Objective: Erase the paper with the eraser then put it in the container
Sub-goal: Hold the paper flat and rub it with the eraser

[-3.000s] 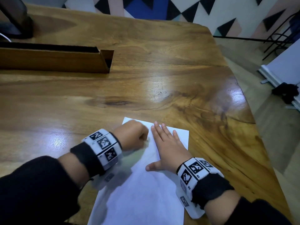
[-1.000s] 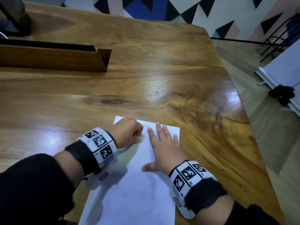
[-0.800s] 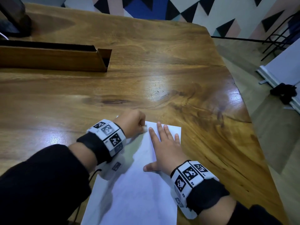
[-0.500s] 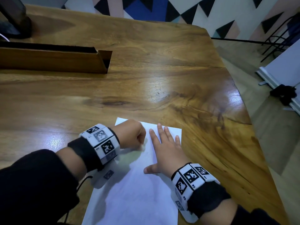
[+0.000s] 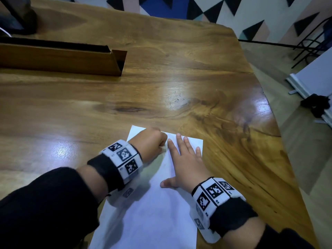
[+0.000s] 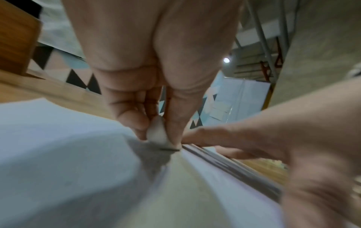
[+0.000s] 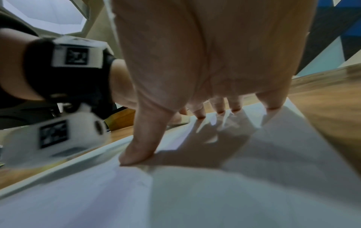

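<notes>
A white sheet of paper [image 5: 152,212] lies on the wooden table near its front edge. My left hand [image 5: 150,142] is curled in a fist over the sheet's far left part and pinches a small white eraser [image 6: 157,134] between thumb and fingers, its tip pressed onto the paper [image 6: 58,154]. My right hand [image 5: 185,164] lies flat beside it, fingers straight and spread, pressing the sheet down. In the right wrist view the fingertips [image 7: 201,115] and thumb touch the paper [image 7: 254,169]. A long wooden container [image 5: 59,58] sits at the far left of the table.
The table [image 5: 179,87] stretches bare between the paper and the container. Its right edge curves away to a floor with a white board and a black object [image 5: 318,105]. A dark stand [image 5: 18,15] is at the far left corner.
My left hand has rubbed back and forth over the top of the sheet with the eraser, out toward the far left edge and back. The right hand has stayed flat on the paper.
</notes>
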`<action>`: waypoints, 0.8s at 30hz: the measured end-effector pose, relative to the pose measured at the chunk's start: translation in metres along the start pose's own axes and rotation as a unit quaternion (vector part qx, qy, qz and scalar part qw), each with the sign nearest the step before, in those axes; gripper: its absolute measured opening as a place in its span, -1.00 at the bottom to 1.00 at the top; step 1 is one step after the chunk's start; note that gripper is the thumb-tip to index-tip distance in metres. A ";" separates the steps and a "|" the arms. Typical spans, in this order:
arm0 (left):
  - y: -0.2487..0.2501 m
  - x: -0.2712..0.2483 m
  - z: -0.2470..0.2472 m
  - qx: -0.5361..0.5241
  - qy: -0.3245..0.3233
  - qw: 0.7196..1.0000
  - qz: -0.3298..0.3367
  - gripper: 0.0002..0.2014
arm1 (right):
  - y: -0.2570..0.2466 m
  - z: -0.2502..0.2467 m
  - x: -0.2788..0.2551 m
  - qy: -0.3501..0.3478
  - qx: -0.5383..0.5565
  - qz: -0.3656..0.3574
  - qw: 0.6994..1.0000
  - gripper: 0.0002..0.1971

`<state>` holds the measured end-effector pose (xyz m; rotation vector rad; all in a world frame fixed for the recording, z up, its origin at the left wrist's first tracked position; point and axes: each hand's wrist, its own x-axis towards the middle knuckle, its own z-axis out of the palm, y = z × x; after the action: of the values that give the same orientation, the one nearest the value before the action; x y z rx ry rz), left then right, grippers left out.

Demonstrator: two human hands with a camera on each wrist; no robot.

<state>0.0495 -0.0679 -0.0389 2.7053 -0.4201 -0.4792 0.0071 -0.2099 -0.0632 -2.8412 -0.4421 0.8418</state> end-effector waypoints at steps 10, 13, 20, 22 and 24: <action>0.003 0.004 0.000 -0.010 -0.025 1.000 0.008 -0.93 | 0.001 0.001 0.000 0.008 0.010 -0.003 1.000 0.26; 0.000 -0.015 0.010 0.002 -0.053 0.998 0.037 -0.93 | 0.001 0.001 -0.001 0.007 0.012 -0.006 1.000 0.26; 0.001 0.003 -0.003 -0.013 -0.063 0.998 0.000 -0.99 | 0.001 0.001 0.001 0.004 0.009 -0.003 1.000 0.27; 0.002 0.005 0.000 -0.024 -0.009 1.000 -0.013 -0.92 | 0.001 0.001 0.000 0.004 0.007 -0.003 1.000 0.26; 0.000 -0.009 0.007 -0.016 -0.031 0.999 0.021 -0.87 | 0.001 0.001 0.000 0.006 0.008 -0.005 1.000 0.26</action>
<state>0.0386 -0.0670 -0.0429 2.6507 -0.4815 -0.5536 0.0065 -0.2108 -0.0640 -2.8257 -0.4454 0.8236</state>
